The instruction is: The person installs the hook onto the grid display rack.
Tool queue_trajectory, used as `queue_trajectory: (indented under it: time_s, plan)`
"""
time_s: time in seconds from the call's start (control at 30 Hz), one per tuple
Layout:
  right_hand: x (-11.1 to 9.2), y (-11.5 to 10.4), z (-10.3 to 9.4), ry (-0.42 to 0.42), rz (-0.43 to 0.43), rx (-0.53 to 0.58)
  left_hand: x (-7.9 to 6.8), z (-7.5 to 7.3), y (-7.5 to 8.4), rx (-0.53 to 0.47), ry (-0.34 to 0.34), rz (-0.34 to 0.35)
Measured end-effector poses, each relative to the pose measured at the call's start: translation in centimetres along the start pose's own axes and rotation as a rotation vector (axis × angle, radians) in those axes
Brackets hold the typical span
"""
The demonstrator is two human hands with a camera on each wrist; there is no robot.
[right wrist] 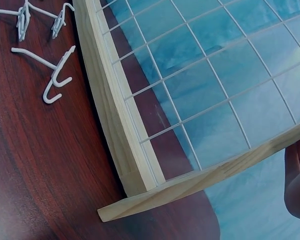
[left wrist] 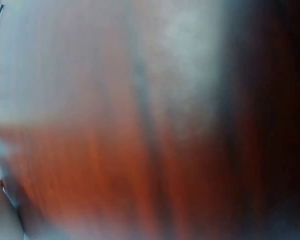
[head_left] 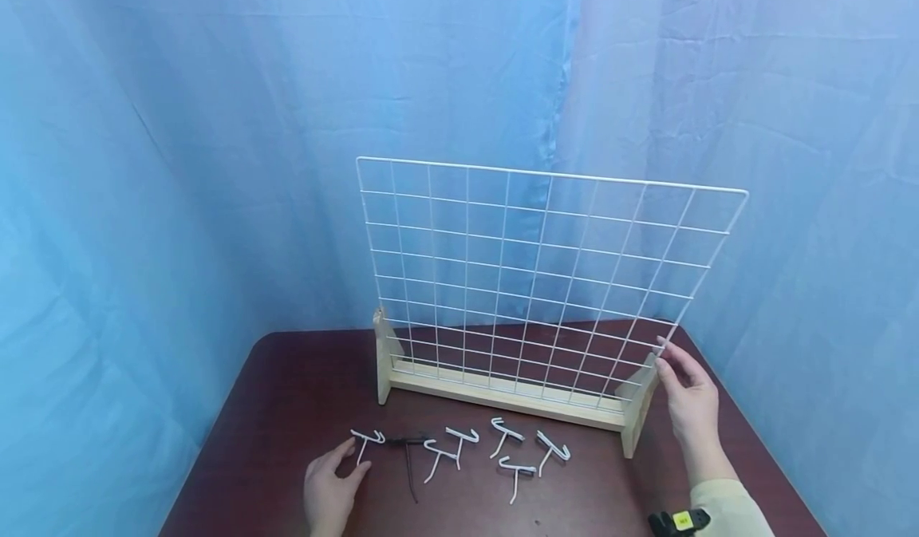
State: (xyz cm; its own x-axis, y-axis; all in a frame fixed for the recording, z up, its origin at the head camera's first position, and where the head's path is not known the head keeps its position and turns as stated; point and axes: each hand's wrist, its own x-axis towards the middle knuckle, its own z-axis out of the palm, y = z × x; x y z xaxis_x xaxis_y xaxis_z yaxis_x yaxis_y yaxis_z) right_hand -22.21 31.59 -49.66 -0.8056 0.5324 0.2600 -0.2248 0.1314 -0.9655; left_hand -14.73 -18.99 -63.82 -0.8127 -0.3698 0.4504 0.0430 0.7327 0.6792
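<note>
A white wire grid rack (head_left: 502,266) stands upright in a wooden base (head_left: 502,393) with a wooden leg at each end. My right hand (head_left: 692,397) grips the rack's right side, thumb and fingers at the top of the wooden leg (right wrist: 205,175). At the front left, my left hand (head_left: 330,485) has thumb and forefinger spread around a white wire hook (head_left: 368,437), fingertips right at it. Just right of it lies a black hook (head_left: 408,457). In the left wrist view, only a sliver of the left hand (left wrist: 2,215) shows at the edge.
Several more white hooks (head_left: 515,469) lie on the dark red table (head_left: 301,385) in front of the rack; one hook (right wrist: 52,72) is close to the base. Blue curtains (head_left: 459,82) hang behind and at both sides.
</note>
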Motion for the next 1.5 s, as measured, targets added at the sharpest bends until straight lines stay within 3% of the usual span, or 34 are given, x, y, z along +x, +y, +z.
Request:
queue_trajectory:
  time_s: [0.13,0.33,0.47,0.77,1.0,1.2,1.5]
  plan:
    - [0.0,0.1,0.1,-0.003,-0.011,0.026,0.2,0.2,0.0,0.013,-0.011,-0.008]
    - [-0.3,0.2,0.0,0.002,-0.001,0.012,0.4,0.5,0.2,0.051,-0.096,-0.107]
    - [-0.4,0.2,0.1,0.006,-0.009,0.013,0.6,0.7,0.3,0.062,-0.110,-0.146]
    - [-0.3,0.5,0.3,0.004,-0.069,0.084,0.7,0.9,0.3,0.059,-0.042,-0.132]
    - [-0.3,0.7,0.1,0.001,-0.037,0.055,0.9,1.0,0.4,0.070,-0.062,-0.182]
    - [-1.0,-0.6,0.2,-0.015,-0.051,0.035,0.9,1.0,0.4,0.065,-0.053,-0.176]
    - [-1.8,-2.2,0.7,-0.021,-0.053,0.067,0.9,1.0,0.5,0.007,0.020,-0.148]
